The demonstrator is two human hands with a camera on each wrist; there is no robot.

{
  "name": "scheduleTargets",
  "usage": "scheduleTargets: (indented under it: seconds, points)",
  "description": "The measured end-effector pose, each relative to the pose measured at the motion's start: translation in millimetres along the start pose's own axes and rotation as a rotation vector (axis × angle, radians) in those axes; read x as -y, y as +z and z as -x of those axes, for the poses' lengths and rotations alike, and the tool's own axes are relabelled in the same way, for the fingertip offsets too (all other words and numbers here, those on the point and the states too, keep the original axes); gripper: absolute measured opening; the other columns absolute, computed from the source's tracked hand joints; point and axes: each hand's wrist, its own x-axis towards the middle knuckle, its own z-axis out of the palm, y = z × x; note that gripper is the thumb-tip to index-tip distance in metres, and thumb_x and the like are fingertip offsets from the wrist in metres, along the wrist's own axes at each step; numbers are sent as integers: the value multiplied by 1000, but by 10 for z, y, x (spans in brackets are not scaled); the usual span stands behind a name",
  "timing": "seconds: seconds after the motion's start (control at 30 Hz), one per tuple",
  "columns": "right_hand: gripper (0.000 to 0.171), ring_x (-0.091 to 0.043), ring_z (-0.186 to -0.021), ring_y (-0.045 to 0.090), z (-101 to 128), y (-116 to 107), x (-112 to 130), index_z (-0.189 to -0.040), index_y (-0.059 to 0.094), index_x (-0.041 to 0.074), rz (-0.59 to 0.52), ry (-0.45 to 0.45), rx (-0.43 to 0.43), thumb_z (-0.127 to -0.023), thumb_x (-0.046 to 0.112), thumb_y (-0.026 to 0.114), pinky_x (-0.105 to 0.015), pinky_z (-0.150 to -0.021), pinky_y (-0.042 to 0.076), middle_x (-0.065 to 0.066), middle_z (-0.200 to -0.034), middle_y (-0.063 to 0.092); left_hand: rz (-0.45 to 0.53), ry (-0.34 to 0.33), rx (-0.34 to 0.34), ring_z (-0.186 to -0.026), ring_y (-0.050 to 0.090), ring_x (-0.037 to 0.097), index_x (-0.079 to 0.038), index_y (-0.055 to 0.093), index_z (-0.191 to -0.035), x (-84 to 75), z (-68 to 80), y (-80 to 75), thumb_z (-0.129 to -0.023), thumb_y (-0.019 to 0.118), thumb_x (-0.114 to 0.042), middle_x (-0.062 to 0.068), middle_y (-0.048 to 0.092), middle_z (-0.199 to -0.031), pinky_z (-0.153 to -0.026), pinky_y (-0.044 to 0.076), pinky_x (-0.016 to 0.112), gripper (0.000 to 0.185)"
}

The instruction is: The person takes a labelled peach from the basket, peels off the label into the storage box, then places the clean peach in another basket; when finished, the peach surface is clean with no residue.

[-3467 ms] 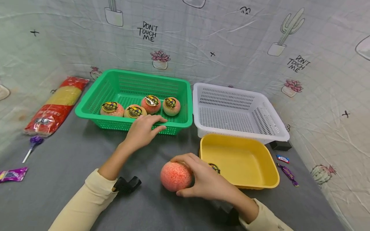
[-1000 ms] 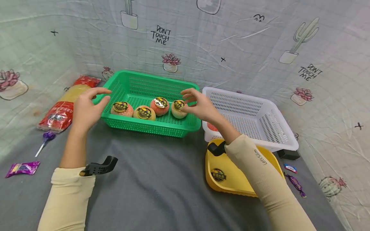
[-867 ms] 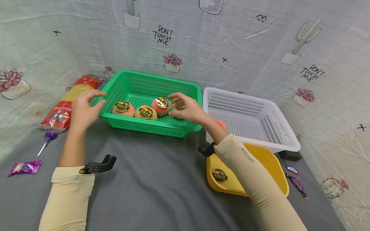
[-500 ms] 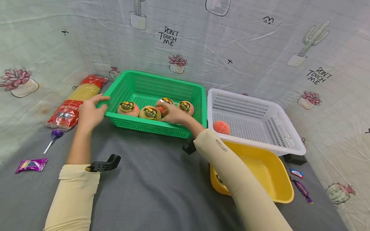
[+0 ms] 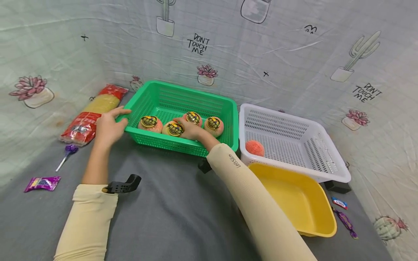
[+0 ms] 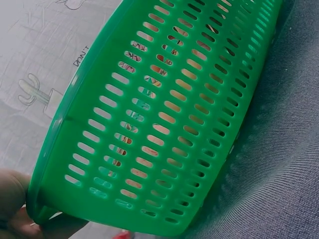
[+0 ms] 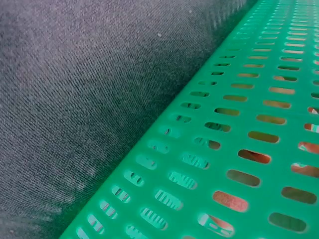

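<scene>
My left hand (image 5: 109,127) grips the left end rim of the green basket (image 5: 163,142); in the left wrist view its thumb and fingers (image 6: 17,201) meet around that rim. Inside the basket lie several round, pinkish peaches with black-and-gold stickers. My right hand (image 5: 191,130) reaches over the front rim, its fingers curved around a pale peach (image 5: 172,129), second from the left. Beside it are a left peach (image 5: 155,125), a back peach (image 5: 193,117) and a right peach (image 5: 214,126). In the right wrist view the basket wall (image 7: 234,144) hides the hand.
The white basket (image 5: 294,165) at right holds one coral peach (image 5: 254,148). A yellow bin (image 5: 300,203) stands in front, partly behind my right sleeve. Left are a red-and-yellow packet (image 5: 94,114), a lollipop (image 5: 69,151) and a purple candy (image 5: 42,183). Wrapped candies (image 5: 346,222) lie far right.
A peach my right hand held earlier now lies in the white basket. My right hand has moved left into the green basket, onto the pale peach. My left hand has come to the basket's left rim.
</scene>
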Motion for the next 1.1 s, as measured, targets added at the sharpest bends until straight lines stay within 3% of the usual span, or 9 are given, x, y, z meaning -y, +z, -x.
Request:
scheduleTargets:
  seconds: [0.1, 0.2, 0.37, 0.63, 0.83, 0.9, 0.97, 1.03, 1.1]
  points:
    - [67, -28, -122, 45, -30, 12, -5, -150, 25, 10, 16, -4, -9, -92, 0, 59, -32, -89, 41, -17, -142, 39, 0, -3, -1, -46, 30, 10, -2, 59, -128, 3, 6, -10, -93, 46, -6, 13, 42, -143, -40, 30, 22, 37]
    - [67, -23, -96, 52, -16, -2, -47, -149, 28, 14, 33, 4, -2, -92, -1, 59, -29, -71, 40, -17, -138, 44, 6, 3, 3, -45, 30, 10, -2, 59, -127, 4, 5, 18, -93, 46, -6, 13, 43, -143, -40, 30, 22, 37]
    - [66, -18, -65, 39, 21, -49, -87, -148, 30, 15, 110, -25, 3, -91, -6, 56, -26, -58, 30, -16, -134, 48, 13, 21, 5, -52, 35, 12, -2, 60, -127, 4, -5, 42, -93, 46, -7, 13, 43, -143, -41, 30, 23, 37]
    - [71, -22, -109, 48, 263, -225, -18, -143, 40, 21, 38, -23, -125, -82, 16, 76, -35, -86, 42, -7, -132, 48, 17, 11, 9, -39, 28, 8, -2, 59, -128, 30, -11, 5, -93, 45, -7, 14, 42, -143, -39, 30, 22, 38]
    - [84, -20, -95, 54, 712, -481, 38, -141, 40, 30, -47, -40, -239, -71, 26, 85, -36, -78, 45, -5, -114, 56, 0, 18, 20, -42, 30, 11, -1, 58, -128, 14, -9, -9, -94, 45, -9, 14, 41, -144, -41, 30, 23, 37]
    - [84, -20, -93, 55, 899, -545, 45, -141, 39, 31, -69, -62, -258, -71, 25, 86, -36, -78, 46, -5, -111, 56, -4, 22, 49, -60, 49, 18, 0, 56, -130, -3, -2, -17, -96, 46, -11, 16, 38, -145, -49, 37, 28, 37]
    - [83, -20, -94, 57, 1098, -574, 45, -140, 40, 31, -104, -90, -258, -71, 22, 85, -37, -78, 47, -5, -110, 57, -5, 28, 87, -96, 56, 32, 2, 54, -131, -30, 5, -28, -97, 47, -14, 19, 33, -148, -71, 47, 39, 38]
    - [83, -19, -99, 56, 1302, -565, 43, -141, 39, 28, -108, -124, -248, -72, 20, 85, -35, -80, 48, -3, -117, 55, -10, 57, 111, -127, 35, 44, 4, 51, -132, -73, 19, -46, -97, 47, -16, 24, 27, -149, -94, 37, 54, 40]
    - [83, -19, -102, 55, 1500, -512, 33, -142, 39, 24, -119, -162, -221, -72, 18, 84, -34, -82, 49, -2, -122, 53, 0, 86, 109, -136, 16, 46, 6, 50, -132, -147, 48, -72, -98, 47, -17, 27, 23, -149, -104, 19, 62, 41]
